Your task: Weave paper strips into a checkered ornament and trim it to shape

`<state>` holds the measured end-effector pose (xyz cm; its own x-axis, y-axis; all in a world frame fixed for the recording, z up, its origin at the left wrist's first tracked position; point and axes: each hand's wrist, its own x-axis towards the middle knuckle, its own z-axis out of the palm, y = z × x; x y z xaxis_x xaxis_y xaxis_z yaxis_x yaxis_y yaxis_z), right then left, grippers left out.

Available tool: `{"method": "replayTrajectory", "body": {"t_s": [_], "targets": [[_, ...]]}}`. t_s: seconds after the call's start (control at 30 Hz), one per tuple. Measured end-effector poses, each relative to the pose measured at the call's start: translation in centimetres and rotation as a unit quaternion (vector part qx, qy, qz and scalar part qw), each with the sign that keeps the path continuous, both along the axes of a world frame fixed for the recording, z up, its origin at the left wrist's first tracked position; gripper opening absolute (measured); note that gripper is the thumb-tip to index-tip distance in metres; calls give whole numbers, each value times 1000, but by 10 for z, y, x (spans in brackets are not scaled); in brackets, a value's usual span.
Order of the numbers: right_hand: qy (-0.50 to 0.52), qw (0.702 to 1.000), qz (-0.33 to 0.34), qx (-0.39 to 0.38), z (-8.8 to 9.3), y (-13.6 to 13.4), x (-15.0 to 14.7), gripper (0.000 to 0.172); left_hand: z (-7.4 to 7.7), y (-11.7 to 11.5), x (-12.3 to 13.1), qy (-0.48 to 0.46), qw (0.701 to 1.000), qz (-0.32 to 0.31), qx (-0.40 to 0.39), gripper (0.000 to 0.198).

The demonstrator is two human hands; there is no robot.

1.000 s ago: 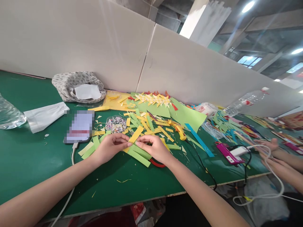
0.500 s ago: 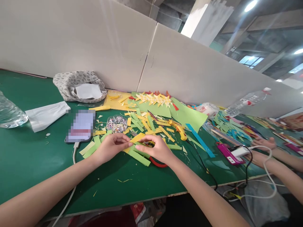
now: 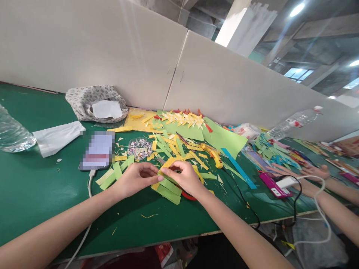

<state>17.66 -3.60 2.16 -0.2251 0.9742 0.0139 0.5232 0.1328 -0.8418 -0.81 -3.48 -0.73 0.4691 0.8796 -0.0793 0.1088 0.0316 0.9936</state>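
Observation:
Between my two hands is a small piece woven from yellow and green paper strips (image 3: 168,189), with green ends pointing toward the lower right. My left hand (image 3: 137,177) pinches its left edge between thumb and fingers. On the upper side, my right hand (image 3: 183,175) closes its thumb and fingers on a yellow strip (image 3: 168,164) of the same piece. Partly under my right hand lie scissors with red and yellow handles (image 3: 189,195). Just beyond my hands sits a clear flower-shaped box of googly eyes (image 3: 140,148).
A yellow glue gun (image 3: 214,156) lies right of loose paper strips (image 3: 174,144). Finished woven fish (image 3: 183,119) rest at the back. Left are a charging phone (image 3: 98,149), a cloth bag (image 3: 97,101) and a bottle (image 3: 14,130). A power strip (image 3: 273,185) and another person's hands (image 3: 315,172) are right.
The woven piece has turned, and its green ends now hang lower and show more. My fingers have shifted along its yellow strip. Another hand has come into view by the power strip.

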Motion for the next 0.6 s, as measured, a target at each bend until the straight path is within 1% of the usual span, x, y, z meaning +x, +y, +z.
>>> {"method": "replayTrajectory", "body": {"t_s": [0.13,0.23,0.6], "targets": [[22,1000,-15,3,-2,1,0,30,-2,1,0,-3,1000,14,-7,30],[26,999,-20,-1,-4,1,-1,32,-5,3,0,1,1000,22,1,29],[44,999,4,-26,-5,-3,-4,30,-2,3,2,-2,1000,28,5,22]]}}
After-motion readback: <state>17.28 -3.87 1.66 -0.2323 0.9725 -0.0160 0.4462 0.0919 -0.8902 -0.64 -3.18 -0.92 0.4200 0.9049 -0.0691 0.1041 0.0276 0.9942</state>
